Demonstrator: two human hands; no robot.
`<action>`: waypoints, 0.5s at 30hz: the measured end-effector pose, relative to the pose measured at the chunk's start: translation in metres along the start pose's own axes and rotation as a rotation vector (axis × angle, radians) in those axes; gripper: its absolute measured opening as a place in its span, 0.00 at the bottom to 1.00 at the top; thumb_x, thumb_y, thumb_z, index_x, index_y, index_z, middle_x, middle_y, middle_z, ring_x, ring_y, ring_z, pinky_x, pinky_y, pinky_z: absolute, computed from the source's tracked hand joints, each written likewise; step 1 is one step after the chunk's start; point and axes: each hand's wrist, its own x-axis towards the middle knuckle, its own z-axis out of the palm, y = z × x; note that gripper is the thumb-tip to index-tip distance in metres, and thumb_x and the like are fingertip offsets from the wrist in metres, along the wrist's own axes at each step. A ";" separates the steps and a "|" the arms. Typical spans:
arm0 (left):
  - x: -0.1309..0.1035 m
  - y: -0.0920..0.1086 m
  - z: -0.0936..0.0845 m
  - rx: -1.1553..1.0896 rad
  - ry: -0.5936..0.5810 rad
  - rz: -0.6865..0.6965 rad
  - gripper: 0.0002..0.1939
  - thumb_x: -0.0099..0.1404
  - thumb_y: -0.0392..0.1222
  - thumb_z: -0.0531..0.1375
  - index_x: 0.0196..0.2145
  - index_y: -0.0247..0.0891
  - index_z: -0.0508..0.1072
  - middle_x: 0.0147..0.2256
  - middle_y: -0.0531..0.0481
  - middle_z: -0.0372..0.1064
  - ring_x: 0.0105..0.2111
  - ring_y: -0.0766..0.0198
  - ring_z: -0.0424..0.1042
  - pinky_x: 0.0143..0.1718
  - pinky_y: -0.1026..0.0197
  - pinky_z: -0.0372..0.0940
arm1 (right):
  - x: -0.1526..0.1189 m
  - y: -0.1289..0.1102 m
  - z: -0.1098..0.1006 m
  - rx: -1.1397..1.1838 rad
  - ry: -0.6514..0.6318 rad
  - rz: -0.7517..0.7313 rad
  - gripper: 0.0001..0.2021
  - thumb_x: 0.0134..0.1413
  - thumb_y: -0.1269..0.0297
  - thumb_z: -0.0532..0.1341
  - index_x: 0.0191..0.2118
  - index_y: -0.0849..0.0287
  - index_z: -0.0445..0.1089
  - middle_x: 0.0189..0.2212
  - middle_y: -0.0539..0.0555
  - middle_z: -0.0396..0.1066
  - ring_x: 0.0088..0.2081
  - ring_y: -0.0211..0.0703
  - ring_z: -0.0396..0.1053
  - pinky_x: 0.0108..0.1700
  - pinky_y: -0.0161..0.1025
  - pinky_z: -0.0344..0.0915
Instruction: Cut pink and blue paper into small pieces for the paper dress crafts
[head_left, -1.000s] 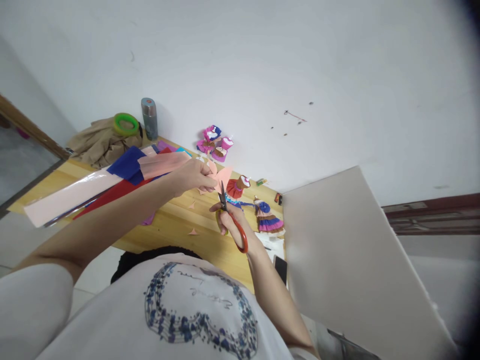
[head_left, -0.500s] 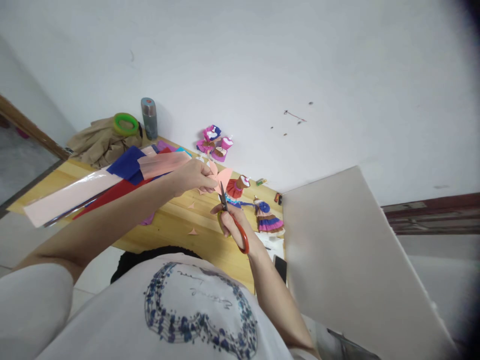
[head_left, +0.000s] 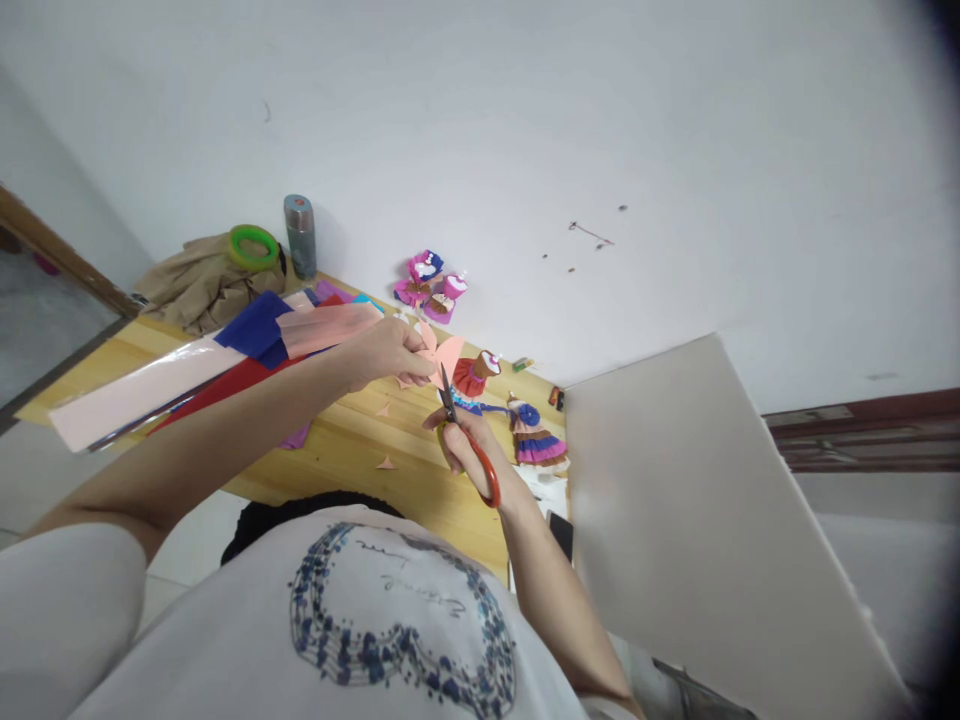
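Pinched in my left hand point(head_left: 391, 355) is a piece of peach paper point(head_left: 448, 352) with petal-shaped lobes. My right hand point(head_left: 474, 447) is closed round the red-orange handles of a pair of scissors point(head_left: 448, 393), whose blades point up at the lower edge of the paper. Small peach offcuts point(head_left: 385, 463) lie on the wooden table point(head_left: 345, 440) below my hands. Just beyond the scissors stands a small dress figure with a red skirt point(head_left: 470, 376). To its right lies a tiered ruffled dress figure point(head_left: 536, 437) in brown, blue and pink.
Sheets of coloured paper point(head_left: 142, 395) cover the table's left side. A flask point(head_left: 300, 237), a green tape roll point(head_left: 253, 247) and tan cloth point(head_left: 199, 290) stand at the back left. Pink and purple paper figures point(head_left: 431, 285) sit by the wall. An upright board point(head_left: 660, 480) borders the right, near a phone point(head_left: 559, 535).
Almost nothing differs. The scissors and my right hand have shifted very slightly, and the view has moved a touch; both hands keep their hold.
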 end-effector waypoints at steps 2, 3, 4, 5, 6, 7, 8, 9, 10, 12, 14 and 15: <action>-0.001 0.002 0.000 0.056 -0.040 0.016 0.15 0.45 0.34 0.66 0.11 0.35 0.62 0.12 0.58 0.57 0.16 0.73 0.58 0.18 0.68 0.53 | 0.001 0.000 0.000 -0.024 0.006 -0.019 0.30 0.59 0.36 0.50 0.38 0.62 0.70 0.16 0.46 0.56 0.19 0.37 0.55 0.21 0.36 0.54; -0.001 0.003 0.000 0.085 -0.052 0.028 0.16 0.46 0.35 0.65 0.11 0.35 0.62 0.12 0.58 0.56 0.16 0.74 0.57 0.18 0.69 0.52 | 0.001 0.000 0.000 -0.039 0.014 -0.028 0.31 0.59 0.35 0.50 0.36 0.62 0.70 0.16 0.47 0.56 0.19 0.38 0.55 0.22 0.36 0.54; -0.002 0.003 0.000 0.103 -0.042 0.044 0.16 0.46 0.35 0.65 0.11 0.35 0.61 0.12 0.58 0.55 0.16 0.74 0.56 0.17 0.69 0.51 | 0.002 -0.001 0.000 -0.054 0.023 -0.035 0.31 0.59 0.34 0.49 0.35 0.62 0.70 0.16 0.47 0.56 0.20 0.38 0.55 0.22 0.36 0.54; -0.003 0.004 0.000 0.116 -0.022 0.058 0.16 0.46 0.36 0.64 0.11 0.36 0.61 0.12 0.58 0.55 0.15 0.74 0.55 0.17 0.69 0.50 | 0.002 -0.001 0.001 -0.068 0.034 -0.037 0.31 0.58 0.34 0.49 0.34 0.61 0.70 0.16 0.47 0.56 0.20 0.37 0.55 0.23 0.36 0.53; -0.004 0.004 0.001 0.126 0.002 0.070 0.17 0.47 0.36 0.64 0.11 0.36 0.60 0.12 0.58 0.54 0.15 0.75 0.54 0.17 0.69 0.49 | 0.003 -0.001 0.001 -0.079 0.045 -0.035 0.31 0.58 0.34 0.49 0.34 0.61 0.69 0.17 0.47 0.56 0.20 0.37 0.55 0.23 0.36 0.53; -0.005 0.005 0.002 0.134 0.026 0.079 0.17 0.47 0.37 0.64 0.11 0.36 0.60 0.13 0.58 0.54 0.16 0.75 0.54 0.17 0.68 0.49 | 0.003 -0.002 0.001 -0.086 0.055 -0.031 0.31 0.58 0.34 0.49 0.33 0.60 0.69 0.17 0.47 0.56 0.20 0.37 0.55 0.23 0.35 0.53; -0.005 0.005 0.002 0.142 0.046 0.085 0.17 0.47 0.37 0.64 0.11 0.36 0.60 0.13 0.58 0.54 0.16 0.75 0.54 0.17 0.68 0.49 | 0.003 -0.002 0.002 -0.088 0.064 -0.028 0.31 0.58 0.34 0.49 0.32 0.60 0.69 0.17 0.47 0.55 0.20 0.37 0.55 0.23 0.35 0.53; -0.006 0.005 0.002 0.148 0.060 0.088 0.17 0.48 0.38 0.64 0.11 0.36 0.60 0.13 0.58 0.54 0.16 0.74 0.54 0.17 0.68 0.49 | 0.003 -0.003 0.002 -0.087 0.071 -0.025 0.30 0.58 0.34 0.49 0.32 0.60 0.69 0.17 0.46 0.55 0.21 0.36 0.55 0.23 0.35 0.52; -0.006 0.005 0.002 0.153 0.069 0.089 0.16 0.48 0.38 0.64 0.11 0.36 0.60 0.14 0.58 0.55 0.16 0.74 0.55 0.17 0.68 0.49 | 0.003 -0.003 0.003 -0.083 0.075 -0.025 0.30 0.58 0.34 0.50 0.32 0.59 0.68 0.17 0.46 0.55 0.21 0.36 0.55 0.23 0.35 0.52; -0.008 0.006 0.002 0.151 0.081 0.088 0.15 0.48 0.38 0.63 0.12 0.35 0.62 0.14 0.57 0.56 0.17 0.73 0.56 0.18 0.68 0.51 | 0.003 -0.003 0.003 -0.078 0.081 -0.030 0.30 0.57 0.34 0.50 0.32 0.59 0.68 0.17 0.47 0.56 0.21 0.37 0.55 0.23 0.35 0.52; -0.009 0.006 0.001 0.131 0.087 0.078 0.12 0.48 0.37 0.63 0.14 0.35 0.64 0.15 0.57 0.57 0.18 0.72 0.58 0.19 0.68 0.53 | 0.004 -0.002 0.003 -0.079 0.083 -0.032 0.30 0.57 0.33 0.50 0.32 0.59 0.68 0.17 0.47 0.56 0.21 0.37 0.55 0.23 0.35 0.52; -0.010 0.006 0.001 0.114 0.087 0.068 0.11 0.48 0.37 0.64 0.15 0.35 0.65 0.16 0.57 0.58 0.19 0.72 0.59 0.19 0.68 0.54 | 0.004 -0.001 0.003 -0.081 0.085 -0.032 0.30 0.57 0.33 0.50 0.33 0.59 0.69 0.17 0.47 0.56 0.21 0.37 0.55 0.23 0.35 0.52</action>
